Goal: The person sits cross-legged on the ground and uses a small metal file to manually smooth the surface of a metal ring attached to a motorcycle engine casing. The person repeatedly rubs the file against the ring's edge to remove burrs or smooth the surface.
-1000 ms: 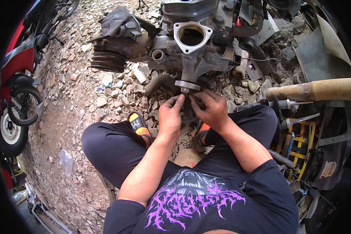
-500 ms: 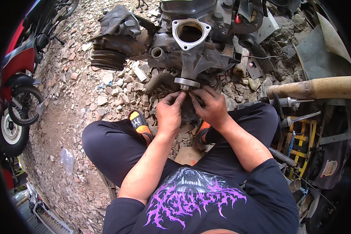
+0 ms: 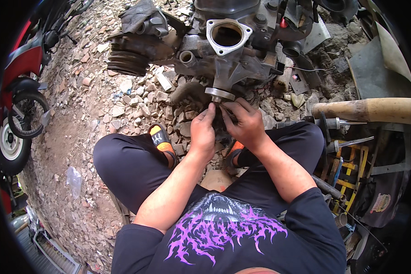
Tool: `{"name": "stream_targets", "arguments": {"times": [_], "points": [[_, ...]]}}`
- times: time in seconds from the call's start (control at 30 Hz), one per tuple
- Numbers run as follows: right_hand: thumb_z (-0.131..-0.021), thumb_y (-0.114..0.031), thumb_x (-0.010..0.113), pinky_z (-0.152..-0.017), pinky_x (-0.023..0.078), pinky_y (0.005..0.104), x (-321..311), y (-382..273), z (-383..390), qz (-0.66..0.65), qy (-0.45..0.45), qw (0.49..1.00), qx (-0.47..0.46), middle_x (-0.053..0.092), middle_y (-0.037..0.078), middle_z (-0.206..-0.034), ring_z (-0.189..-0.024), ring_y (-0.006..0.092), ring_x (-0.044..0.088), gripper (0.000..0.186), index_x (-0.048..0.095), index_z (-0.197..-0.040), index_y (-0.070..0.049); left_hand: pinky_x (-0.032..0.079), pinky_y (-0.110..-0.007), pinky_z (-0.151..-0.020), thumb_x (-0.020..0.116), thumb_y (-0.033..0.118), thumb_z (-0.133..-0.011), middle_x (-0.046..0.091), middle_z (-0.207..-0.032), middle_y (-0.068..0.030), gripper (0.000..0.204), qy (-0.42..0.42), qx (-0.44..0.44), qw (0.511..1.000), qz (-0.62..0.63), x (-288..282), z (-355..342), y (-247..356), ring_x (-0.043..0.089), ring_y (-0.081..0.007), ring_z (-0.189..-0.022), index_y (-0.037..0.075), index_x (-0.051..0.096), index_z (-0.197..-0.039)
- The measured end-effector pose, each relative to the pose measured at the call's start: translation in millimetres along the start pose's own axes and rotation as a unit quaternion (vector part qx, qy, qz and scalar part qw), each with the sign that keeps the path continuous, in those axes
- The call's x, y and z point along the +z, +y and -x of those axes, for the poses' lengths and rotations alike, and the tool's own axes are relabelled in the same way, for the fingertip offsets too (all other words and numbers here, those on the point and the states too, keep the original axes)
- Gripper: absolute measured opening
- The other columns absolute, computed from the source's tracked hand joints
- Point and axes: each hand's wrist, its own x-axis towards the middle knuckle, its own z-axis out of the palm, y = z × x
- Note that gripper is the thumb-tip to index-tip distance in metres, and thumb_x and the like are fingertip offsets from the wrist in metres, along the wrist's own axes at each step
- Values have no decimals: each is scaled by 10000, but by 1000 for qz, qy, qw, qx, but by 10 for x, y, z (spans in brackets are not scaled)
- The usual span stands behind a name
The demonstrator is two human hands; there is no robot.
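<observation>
A greasy dark engine (image 3: 194, 66) stands on the rubble ahead of me. From its near side a shaft sticks out toward me, ending in a shiny round metal flange (image 3: 219, 94) with a short hub. My left hand (image 3: 202, 131) is just below the hub, thumb pointing up at its end, fingers curled. On the right of the hub, my right hand (image 3: 243, 121) is closed in a pinch, with fingertips by the flange's lower edge. Whatever either hand may hold is hidden. Above the flange, a three-cornered metal opening (image 3: 229, 37) faces up.
A grooved pulley (image 3: 128, 61) and a dark cloth (image 3: 141, 16) are on the engine's left side. A red motorbike (image 3: 20, 77) stands far left. Right of me lie a bamboo pole (image 3: 365, 110), metal rods and a yellow rack (image 3: 354, 176). Broken tile covers the ground.
The view has shifted slightly, so the engine sits a little higher in it. My left hand has dropped slightly from the hub; my right hand stays pinched beside the flange.
</observation>
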Motion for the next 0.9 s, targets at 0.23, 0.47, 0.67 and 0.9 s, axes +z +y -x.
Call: {"name": "stream_targets", "arguments": {"times": [0.23, 0.47, 0.67, 0.9], "points": [[-841, -52, 775, -589, 577, 414, -18, -74, -95, 8, -10, 1000, -6, 703, 117, -922, -684, 349, 706, 165, 712, -994, -45, 545, -263, -742, 644, 290, -1072, 737, -973, -30, 311, 18, -19, 1000, -8, -77, -95, -2, 677, -98, -822, -9, 719, -1116], [-851, -58, 765, -603, 586, 429, -110, -100, -77, 31, -37, 998, 37, 717, 127, -964, -702, 363, 713, 155, 711, -996, -49, 537, -249, -711, 668, 274, -1059, 730, -950, -30, 281, 41, -8, 999, -19, -15, -62, -32, 672, -95, -804, 0, 721, -1094], [-851, -68, 751, -610, 594, 442, -122, -135, -79, 37, -45, 997, 47, 723, 141, -982, -721, 377, 720, 149, 697, -988, -48, 547, -269, -763, 588, 261, -1099, 732, -992, -28, 279, 14, -11, 999, 34, -29, -45, -37, 685, -106, -843, 12, 712, -1089], [-843, -60, 783, -610, 583, 427, -175, -272, -260, 85, -102, 991, 18, 711, 137, -886, -701, 370, 717, 143, 722, -970, -38, 552, -271, -775, 618, 275, -1085, 735, -982, -33, 282, 19, -10, 999, 50, -40, -52, -64, 693, -114, -845, 10, 713, -1071]]}}
